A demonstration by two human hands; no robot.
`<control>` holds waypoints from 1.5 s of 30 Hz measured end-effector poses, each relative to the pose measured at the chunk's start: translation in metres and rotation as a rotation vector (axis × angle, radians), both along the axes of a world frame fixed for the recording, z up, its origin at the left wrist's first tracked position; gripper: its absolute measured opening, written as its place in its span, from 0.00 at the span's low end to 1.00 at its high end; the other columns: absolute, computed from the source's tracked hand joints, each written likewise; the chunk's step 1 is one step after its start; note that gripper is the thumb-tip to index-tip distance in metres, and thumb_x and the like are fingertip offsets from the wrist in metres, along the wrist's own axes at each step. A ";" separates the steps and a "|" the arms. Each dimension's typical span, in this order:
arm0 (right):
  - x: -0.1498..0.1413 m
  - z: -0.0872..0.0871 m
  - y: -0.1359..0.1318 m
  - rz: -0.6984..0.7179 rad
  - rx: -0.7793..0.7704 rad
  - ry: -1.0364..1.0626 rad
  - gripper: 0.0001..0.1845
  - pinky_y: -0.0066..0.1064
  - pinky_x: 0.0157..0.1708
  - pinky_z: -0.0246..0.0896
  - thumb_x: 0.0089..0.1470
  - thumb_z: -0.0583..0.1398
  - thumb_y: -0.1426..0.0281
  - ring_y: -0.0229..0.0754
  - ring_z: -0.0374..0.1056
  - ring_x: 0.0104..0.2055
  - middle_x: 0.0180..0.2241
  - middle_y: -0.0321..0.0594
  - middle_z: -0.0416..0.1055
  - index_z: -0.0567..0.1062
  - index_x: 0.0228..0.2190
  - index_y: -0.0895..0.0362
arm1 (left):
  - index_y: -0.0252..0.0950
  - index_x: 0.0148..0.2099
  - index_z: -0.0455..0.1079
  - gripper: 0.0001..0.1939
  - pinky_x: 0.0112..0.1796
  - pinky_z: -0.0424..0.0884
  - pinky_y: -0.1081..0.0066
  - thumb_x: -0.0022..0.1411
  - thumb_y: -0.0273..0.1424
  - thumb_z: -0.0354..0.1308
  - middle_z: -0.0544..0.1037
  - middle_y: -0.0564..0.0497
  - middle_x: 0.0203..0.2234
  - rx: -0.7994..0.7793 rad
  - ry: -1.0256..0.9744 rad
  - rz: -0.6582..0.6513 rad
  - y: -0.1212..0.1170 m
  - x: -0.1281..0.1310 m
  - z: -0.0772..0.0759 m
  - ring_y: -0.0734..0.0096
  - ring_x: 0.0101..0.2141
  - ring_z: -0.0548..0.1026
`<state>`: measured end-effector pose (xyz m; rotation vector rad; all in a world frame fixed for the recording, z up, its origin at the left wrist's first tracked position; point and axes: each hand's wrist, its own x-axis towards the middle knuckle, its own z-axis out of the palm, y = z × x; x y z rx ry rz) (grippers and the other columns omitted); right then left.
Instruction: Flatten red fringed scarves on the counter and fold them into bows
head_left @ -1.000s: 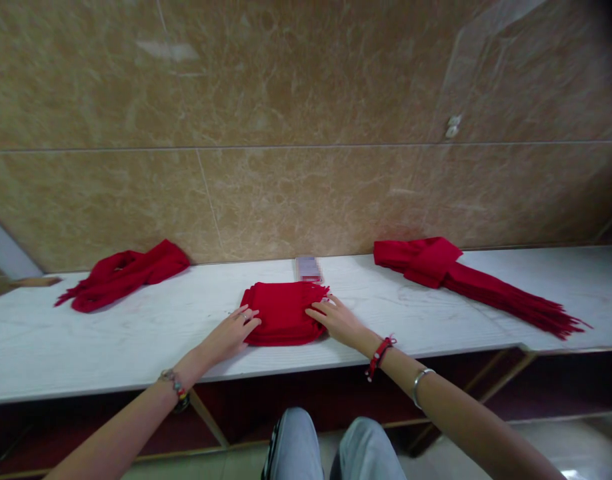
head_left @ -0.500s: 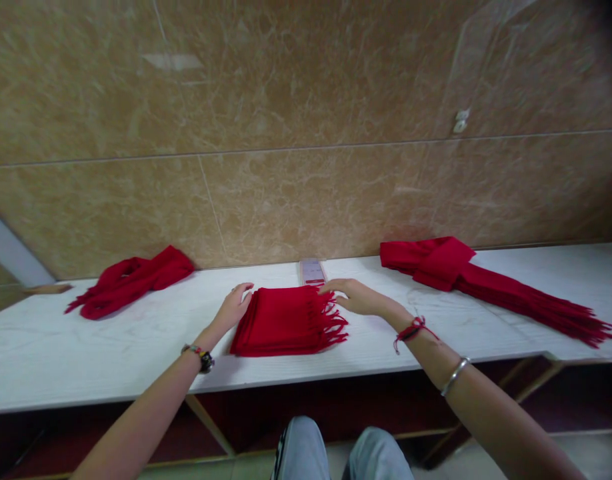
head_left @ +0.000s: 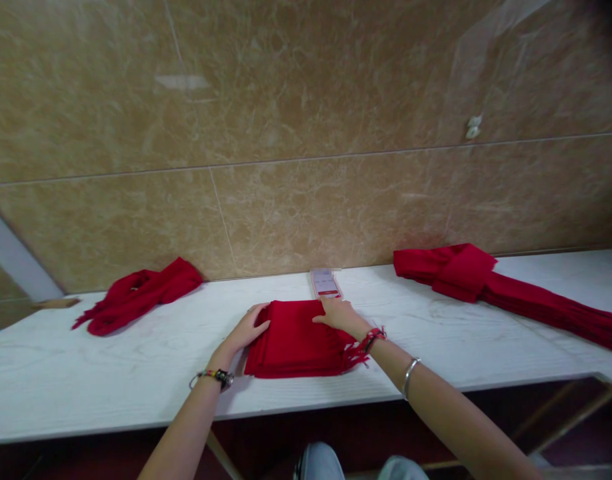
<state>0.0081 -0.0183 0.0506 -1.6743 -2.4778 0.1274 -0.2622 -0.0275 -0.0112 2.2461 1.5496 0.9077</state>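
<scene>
Red knit-like cloth: folded scarf (head_left: pixel 299 337), squared into a layered pad near the front edge of the white table (head_left: pixel 111 373), taken as clock centre. Fringe (head_left: pixel 356 353) spills out at 4 o'clock.

Left hand (head_left: pixel 243 331): at the 10 o'clock corner, thumb on the cloth, fingers parted along the outer side. Right hand (head_left: pixel 343 317): at 1 o'clock, fingers loosely bent and apart, touching the top near the far edge. No closed grip visible on either; cloth lies under light contact. Judged purpose: hands on opposite sides steady the stack and keep its layers aligned.

Phone-like item (head_left: pixel 326 285) sits just beyond the pad at 1 o'clock, probably out of the working area. Looped scarf (head_left: pixel 166 287) at 10 o'clock and long scarf (head_left: pixel 466 273) at 2 o'clock lie well apart by the wall (head_left: pixel 286 213), leaving room for both forearms.
</scene>
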 end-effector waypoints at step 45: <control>0.151 -0.019 0.036 -0.144 0.087 0.476 0.25 0.27 0.44 0.59 0.39 0.50 0.85 0.39 0.68 0.42 0.39 0.40 0.74 0.75 0.37 0.59 | 0.37 0.44 0.68 0.26 0.43 0.67 0.62 0.38 0.34 0.58 0.72 0.47 0.45 -0.179 -0.279 0.315 -0.050 -0.047 0.055 0.57 0.47 0.67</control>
